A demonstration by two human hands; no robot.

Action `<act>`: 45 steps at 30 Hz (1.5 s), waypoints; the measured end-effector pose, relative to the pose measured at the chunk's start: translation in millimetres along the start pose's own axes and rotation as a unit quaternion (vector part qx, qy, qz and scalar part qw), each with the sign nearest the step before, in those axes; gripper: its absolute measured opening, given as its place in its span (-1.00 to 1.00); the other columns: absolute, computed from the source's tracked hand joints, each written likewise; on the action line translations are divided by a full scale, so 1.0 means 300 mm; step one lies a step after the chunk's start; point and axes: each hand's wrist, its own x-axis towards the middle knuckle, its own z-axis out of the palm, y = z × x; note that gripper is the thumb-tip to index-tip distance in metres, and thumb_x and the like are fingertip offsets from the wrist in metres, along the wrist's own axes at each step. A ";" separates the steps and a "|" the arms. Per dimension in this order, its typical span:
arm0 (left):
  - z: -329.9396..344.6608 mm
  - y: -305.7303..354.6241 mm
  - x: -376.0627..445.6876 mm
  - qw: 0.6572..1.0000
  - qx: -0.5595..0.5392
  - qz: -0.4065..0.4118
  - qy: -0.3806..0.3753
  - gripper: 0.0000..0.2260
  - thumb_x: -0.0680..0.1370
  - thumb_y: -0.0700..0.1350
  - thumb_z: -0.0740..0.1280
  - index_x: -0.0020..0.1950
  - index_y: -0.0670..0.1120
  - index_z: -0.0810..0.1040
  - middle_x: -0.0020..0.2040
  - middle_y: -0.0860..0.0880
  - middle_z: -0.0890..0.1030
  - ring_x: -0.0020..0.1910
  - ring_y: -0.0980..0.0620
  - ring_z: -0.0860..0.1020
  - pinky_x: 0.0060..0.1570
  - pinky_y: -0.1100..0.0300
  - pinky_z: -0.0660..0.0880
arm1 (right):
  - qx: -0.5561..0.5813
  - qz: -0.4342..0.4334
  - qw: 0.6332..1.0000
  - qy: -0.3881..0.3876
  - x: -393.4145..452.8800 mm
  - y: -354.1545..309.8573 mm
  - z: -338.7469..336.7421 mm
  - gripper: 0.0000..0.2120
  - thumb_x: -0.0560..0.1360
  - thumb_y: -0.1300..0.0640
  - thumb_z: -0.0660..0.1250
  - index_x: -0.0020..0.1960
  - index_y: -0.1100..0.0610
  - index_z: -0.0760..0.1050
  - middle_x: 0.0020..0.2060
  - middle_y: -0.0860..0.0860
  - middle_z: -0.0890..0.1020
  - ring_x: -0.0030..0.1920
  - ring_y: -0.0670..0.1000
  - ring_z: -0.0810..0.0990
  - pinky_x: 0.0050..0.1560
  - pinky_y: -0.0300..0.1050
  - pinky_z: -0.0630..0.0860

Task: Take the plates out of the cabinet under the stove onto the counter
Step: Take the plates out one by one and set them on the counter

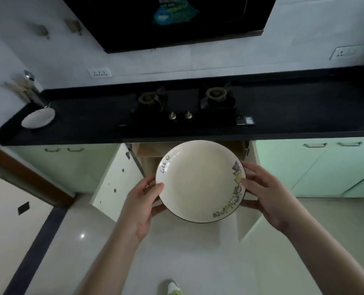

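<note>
A cream plate [198, 179] with a dark rim, the word "Life" and small drawings along its edge is held level in front of the open cabinet [147, 154] under the stove. My left hand [142, 205] grips its left rim, thumb on top. My right hand [264, 192] grips its right rim. A second white plate [38, 118] lies on the black counter [294, 111] at the far left. Both cabinet doors stand open; the plate hides most of the cabinet's inside.
A two-burner gas stove [183, 105] sits in the counter's middle, with a range hood [168, 20] above. A metal utensil holder [36, 96] stands behind the left plate. The open left door [117, 179] and right door [253, 226] flank my hands. Pale green cabinets run along both sides.
</note>
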 end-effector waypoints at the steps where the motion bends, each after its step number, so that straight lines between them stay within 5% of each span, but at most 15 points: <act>1: -0.032 0.001 -0.013 1.000 -0.009 0.001 0.012 -0.77 0.56 -0.23 0.33 0.15 0.02 0.61 -0.02 -0.06 0.71 -0.12 0.04 0.68 -0.20 0.10 0.58 | -0.004 -0.001 1.000 -0.011 0.000 0.000 0.030 -0.66 0.58 0.28 0.26 0.26 -0.04 0.52 0.07 0.07 0.64 0.08 0.09 0.62 -0.10 0.08 0.65; 23: -1.129 0.157 -0.054 0.974 -0.105 0.027 0.200 -0.72 0.58 -0.26 0.30 0.26 -0.05 0.57 0.03 -0.03 0.70 -0.05 0.01 0.68 -0.18 0.10 0.61 | -0.080 0.026 0.966 -0.245 0.217 0.061 1.230 -0.63 0.58 0.31 0.24 0.30 -0.02 0.49 0.01 0.04 0.70 -0.11 0.05 0.71 -0.28 -0.09 0.62; 45: -1.499 0.329 0.429 0.943 -0.135 0.034 0.302 -0.76 0.58 -0.20 0.31 0.24 -0.04 0.57 0.08 -0.12 0.68 0.05 -0.14 0.65 -0.05 0.00 0.61 | -0.120 0.051 0.928 -0.349 0.800 -0.028 1.857 -0.65 0.60 0.28 0.21 0.31 -0.01 0.47 0.00 0.04 0.69 0.00 0.07 0.67 -0.19 -0.02 0.64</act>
